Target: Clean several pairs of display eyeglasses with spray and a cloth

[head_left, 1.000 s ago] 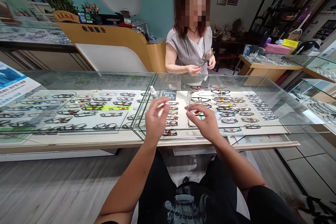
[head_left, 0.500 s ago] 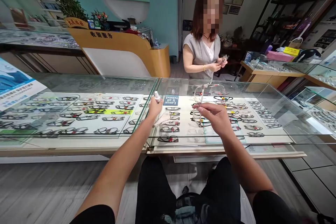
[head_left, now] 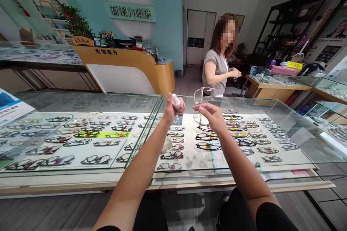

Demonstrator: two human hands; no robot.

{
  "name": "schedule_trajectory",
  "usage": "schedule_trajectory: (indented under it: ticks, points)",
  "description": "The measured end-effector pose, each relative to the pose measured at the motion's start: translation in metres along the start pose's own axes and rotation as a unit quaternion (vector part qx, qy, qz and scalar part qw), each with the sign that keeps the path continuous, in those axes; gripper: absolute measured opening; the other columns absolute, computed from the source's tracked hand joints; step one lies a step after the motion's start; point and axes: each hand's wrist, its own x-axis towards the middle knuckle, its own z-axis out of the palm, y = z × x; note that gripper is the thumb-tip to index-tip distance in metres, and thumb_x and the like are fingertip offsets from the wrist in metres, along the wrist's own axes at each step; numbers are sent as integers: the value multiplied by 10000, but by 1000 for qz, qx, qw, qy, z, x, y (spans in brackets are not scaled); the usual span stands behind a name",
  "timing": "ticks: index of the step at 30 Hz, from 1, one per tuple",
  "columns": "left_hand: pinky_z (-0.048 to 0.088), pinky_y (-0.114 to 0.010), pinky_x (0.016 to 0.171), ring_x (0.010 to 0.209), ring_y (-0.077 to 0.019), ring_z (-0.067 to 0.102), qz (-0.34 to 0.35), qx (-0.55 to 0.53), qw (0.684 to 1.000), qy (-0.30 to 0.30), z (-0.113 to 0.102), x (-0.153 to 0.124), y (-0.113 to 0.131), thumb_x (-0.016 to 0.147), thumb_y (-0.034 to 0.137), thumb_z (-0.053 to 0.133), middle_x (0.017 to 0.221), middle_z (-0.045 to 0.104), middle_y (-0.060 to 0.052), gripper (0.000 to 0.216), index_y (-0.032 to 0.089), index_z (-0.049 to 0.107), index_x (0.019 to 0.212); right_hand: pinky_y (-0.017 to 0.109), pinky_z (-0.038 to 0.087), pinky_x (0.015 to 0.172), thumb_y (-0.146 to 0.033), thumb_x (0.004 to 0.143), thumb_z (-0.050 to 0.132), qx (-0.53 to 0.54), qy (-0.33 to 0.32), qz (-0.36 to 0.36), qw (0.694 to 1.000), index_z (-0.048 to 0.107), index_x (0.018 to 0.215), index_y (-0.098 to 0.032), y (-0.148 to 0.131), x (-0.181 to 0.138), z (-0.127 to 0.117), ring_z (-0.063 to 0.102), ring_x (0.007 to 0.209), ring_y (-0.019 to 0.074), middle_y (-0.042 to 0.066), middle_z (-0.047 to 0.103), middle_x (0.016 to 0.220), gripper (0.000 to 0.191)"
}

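Clear-framed glasses (head_left: 198,97) stand vertically, pinched by right hand (head_left: 214,115); left hand (head_left: 170,112) grips small bottle (head_left: 176,101).

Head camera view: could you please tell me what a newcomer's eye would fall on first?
Centrally, the left hand grips a small white bottle beside the right hand, whose fingers pinch clear-framed glasses above the glass display counter. Rows of dark spectacle frames fill the counter, and a person in a grey top stands behind it.

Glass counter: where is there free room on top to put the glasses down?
The counter is bare right of the right hand, up to the far corner, and left between the leaflet and the middle seam. Crowded: around the left hand, with bottle, glasses and a cloth beside the forearm.
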Motion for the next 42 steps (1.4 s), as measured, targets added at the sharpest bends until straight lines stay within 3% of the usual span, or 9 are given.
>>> schedule_trajectory:
  ticks: [6,11,14,18,22,29,38,42]
  points:
    - [161,-288,419,437,-124,278,-78,-46,994,-59,-3,-5,-15,646,1236,221,476,248,20,983,275,367,497,473,615,1090,-751,919,804,-10,-16,15,1000,856,1000,-260,34,6,3,819,1103,275,93,897,1149,500]
    - [163,-300,416,435,-133,267,-96,-73,991,-61,-10,-6,-21,662,1226,162,480,228,22,979,281,359,498,474,615,1075,-760,952,764,-23,-19,23,999,844,1005,-263,43,-1,5,810,1086,275,91,895,1144,506]
    - [232,-311,454,481,-147,338,-70,-49,996,-12,-6,-5,-28,733,1180,283,519,323,1,949,266,443,532,462,613,1041,-736,975,747,-30,-21,30,999,844,1007,-267,47,-4,6,804,1069,271,86,893,1145,480]
    - [317,-342,546,546,-153,415,21,110,988,102,-2,-4,-44,821,1034,531,582,465,-21,823,244,529,591,442,604,974,-694,990,742,-52,-24,30,998,859,994,-264,50,-6,8,794,1049,271,86,893,1122,446]
    - [327,-352,576,581,-168,439,46,181,974,125,-4,-5,-55,908,946,510,608,482,-24,764,245,507,603,427,600,960,-679,997,737,-53,-35,32,997,864,990,-263,53,-6,10,794,1056,266,81,890,1121,434]
    - [333,-347,600,606,-173,435,44,194,974,108,-7,-6,-56,934,881,514,643,501,-26,707,240,518,637,424,604,992,-706,989,738,-47,-44,34,997,858,1008,-258,55,-4,8,790,1052,252,78,886,1134,464]
    - [320,-344,667,667,-179,439,10,315,949,-13,-4,-11,-54,924,785,538,660,503,2,598,234,505,693,434,643,967,-732,888,844,61,71,48,994,832,984,-260,56,5,1,777,955,235,75,890,1094,482]
    - [346,-346,674,680,-187,453,5,306,952,-18,-3,-12,-56,941,811,508,679,518,-6,627,235,499,693,445,644,963,-736,879,848,62,83,51,993,837,987,-261,58,6,0,767,937,235,78,890,1099,487]
